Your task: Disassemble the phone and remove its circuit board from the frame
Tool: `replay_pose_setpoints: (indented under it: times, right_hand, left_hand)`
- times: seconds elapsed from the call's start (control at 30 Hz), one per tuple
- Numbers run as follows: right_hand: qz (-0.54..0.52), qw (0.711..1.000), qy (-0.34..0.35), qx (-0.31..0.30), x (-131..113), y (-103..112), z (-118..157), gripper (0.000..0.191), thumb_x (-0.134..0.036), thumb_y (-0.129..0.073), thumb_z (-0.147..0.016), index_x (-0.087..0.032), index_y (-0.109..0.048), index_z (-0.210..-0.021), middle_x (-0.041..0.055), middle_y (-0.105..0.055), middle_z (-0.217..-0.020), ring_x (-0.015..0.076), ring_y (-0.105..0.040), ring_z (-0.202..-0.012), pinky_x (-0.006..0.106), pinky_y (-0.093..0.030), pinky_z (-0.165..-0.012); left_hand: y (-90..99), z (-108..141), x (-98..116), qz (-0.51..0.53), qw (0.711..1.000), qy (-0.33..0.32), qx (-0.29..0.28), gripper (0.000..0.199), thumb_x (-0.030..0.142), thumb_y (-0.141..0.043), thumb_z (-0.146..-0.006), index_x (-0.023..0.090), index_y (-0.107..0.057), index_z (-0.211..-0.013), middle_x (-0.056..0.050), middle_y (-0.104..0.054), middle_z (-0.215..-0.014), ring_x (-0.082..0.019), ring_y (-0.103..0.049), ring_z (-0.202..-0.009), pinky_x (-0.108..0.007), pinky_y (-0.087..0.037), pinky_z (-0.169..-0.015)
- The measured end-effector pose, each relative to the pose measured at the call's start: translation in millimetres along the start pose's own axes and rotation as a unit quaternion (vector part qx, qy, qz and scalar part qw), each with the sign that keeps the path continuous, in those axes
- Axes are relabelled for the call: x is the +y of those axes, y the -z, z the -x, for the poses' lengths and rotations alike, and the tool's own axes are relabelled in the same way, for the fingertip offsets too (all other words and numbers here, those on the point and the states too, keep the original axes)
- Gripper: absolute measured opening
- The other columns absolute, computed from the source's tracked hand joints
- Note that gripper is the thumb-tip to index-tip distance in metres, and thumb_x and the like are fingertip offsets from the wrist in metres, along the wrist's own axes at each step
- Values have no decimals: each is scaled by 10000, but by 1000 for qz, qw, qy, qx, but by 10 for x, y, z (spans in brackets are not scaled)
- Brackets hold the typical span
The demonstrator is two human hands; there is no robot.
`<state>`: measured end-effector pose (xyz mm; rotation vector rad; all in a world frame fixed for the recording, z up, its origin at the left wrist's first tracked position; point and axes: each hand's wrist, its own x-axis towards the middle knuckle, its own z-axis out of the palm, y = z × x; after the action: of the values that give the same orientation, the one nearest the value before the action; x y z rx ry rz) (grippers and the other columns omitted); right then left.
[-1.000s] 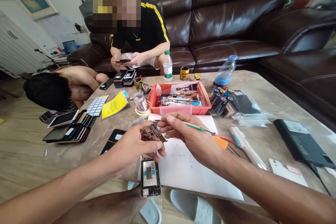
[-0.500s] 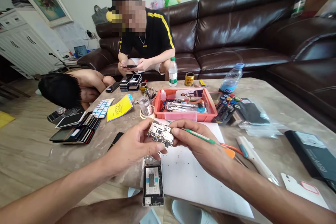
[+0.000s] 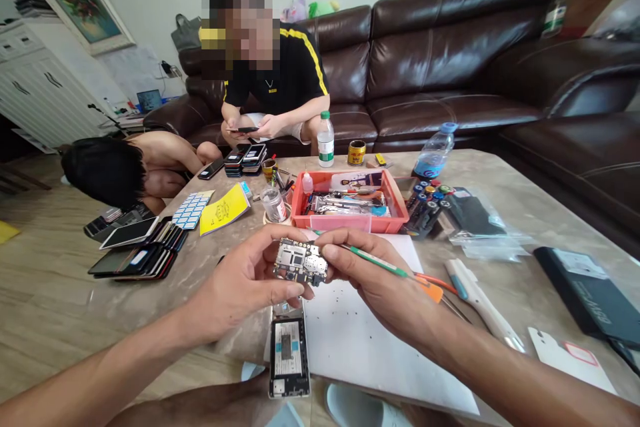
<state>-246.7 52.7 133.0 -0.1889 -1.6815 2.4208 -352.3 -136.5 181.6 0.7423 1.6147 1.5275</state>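
Note:
A phone circuit board with silver shields is held up over the table. My left hand grips its left side, thumb along the lower edge and fingers curled behind. With thumb and forefinger, my right hand pinches the board's right end. A thin green-and-white tool also lies in the right hand, running past the fingers; its kind I cannot make out. Below the board, an opened phone with its battery exposed lies at the table's near edge, its top partly hidden by my left hand.
White sheet with dark specks under my hands. Beyond stands a red toolbox; right, a white knife-like tool and black box. Stacked phones sit left, near a crouching person. Another person sits on the sofa.
The board has turned slightly in my fingers and now lies more level. Both hands keep their hold. The whole view has shifted a little.

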Motion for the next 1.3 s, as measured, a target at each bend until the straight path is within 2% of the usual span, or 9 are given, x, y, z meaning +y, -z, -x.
replay_pose_setpoints:
  times: [0.23, 0.43, 0.7, 0.93, 1.17, 1.3]
  right_hand:
    - [-13, 1000, 14, -3, -41, -19, 8, 197, -420, -799, -885, -230, -800, -937, 5, -679, -802, 157, -599, -745, 328, -492, -730]
    - [-20, 1000, 12, -1, -34, -18, 13, 196, -421, -812, -876, -237, -800, -942, 5, -686, -816, 160, -606, -760, 330, -492, -733]
    - [-44, 999, -2, -10, -17, -18, 6, 238, -438, -820, -873, -218, -789, -960, 10, -682, -832, 153, -616, -745, 334, -507, -735]
    - [-50, 999, -13, -6, 12, -17, -12, 256, -453, -838, -863, -218, -797, -956, 5, -685, -827, 135, -609, -728, 310, -507, -718]
    - [-61, 997, -25, -30, 44, -10, -22, 258, -446, -831, -879, -196, -789, -931, 5, -678, -813, 124, -595, -737, 287, -483, -717]
    - [-66, 995, -45, -53, 71, -23, -24, 284, -455, -816, -882, -177, -765, -904, 12, -673, -790, 130, -592, -734, 295, -467, -725]
  left_hand:
    - [13, 7, -10, -1, 1000, -12, -4, 470, 202, -878, -836, 279, -631, -1229, -15, -779, -1106, -205, -811, -880, -289, -653, -769]
    - [-1, 13, -5, 5, 1000, -24, 3, 454, 183, -885, -822, 284, -660, -1203, -17, -764, -1170, -192, -802, -878, -279, -645, -762]
    - [-18, -19, -38, 22, 999, -39, 1, 474, 159, -895, -798, 260, -661, -1198, -6, -773, -1069, -176, -787, -880, -296, -663, -802]
    - [-9, -35, -76, 39, 998, -51, -7, 474, 150, -897, -797, 264, -671, -1198, 3, -774, -1084, -187, -790, -947, -333, -686, -838]
    - [-27, -42, -51, 25, 998, -54, 21, 480, 168, -936, -745, 226, -676, -1144, 2, -784, -1028, -169, -789, -903, -262, -670, -771]
    - [-57, -59, 3, 57, 997, -48, 0, 402, 142, -920, -758, 197, -660, -1059, 19, -801, -942, -141, -797, -809, -218, -655, -737]
